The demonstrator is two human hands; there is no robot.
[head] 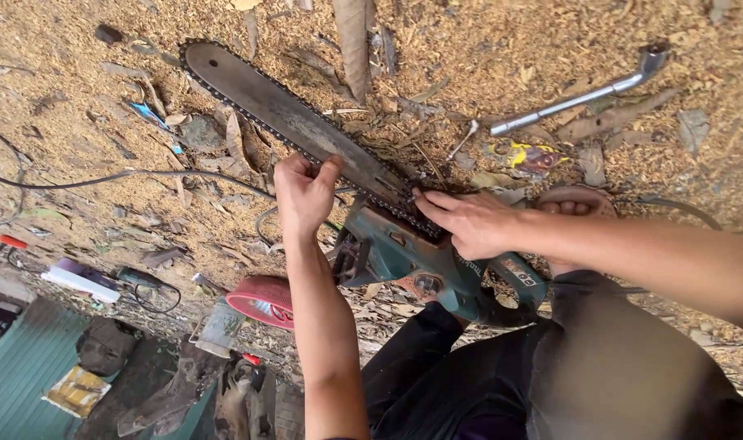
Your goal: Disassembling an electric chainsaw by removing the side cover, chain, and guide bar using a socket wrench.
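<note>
Electric chainsaw [420, 261], teal body, lies on sawdust-covered ground [78, 98], guide bar [282, 114] pointing up-left with chain [249, 116] around it. Left hand [304, 191] fingers pinched on the chain at the bar's lower edge, mid-bar. Right hand [469, 222] rests on the saw body where the bar meets it, fingertips pressing the chain there; not clenched. Bent metal socket wrench [583, 94] lies well apart, upper right. Black cable [102, 179] runs left. Red round object [261, 300] near the left forearm.

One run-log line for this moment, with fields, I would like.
left hand: pinches chain | right hand: fingertips on bar base | chainsaw: lies on sawdust | wrench: apart
</note>
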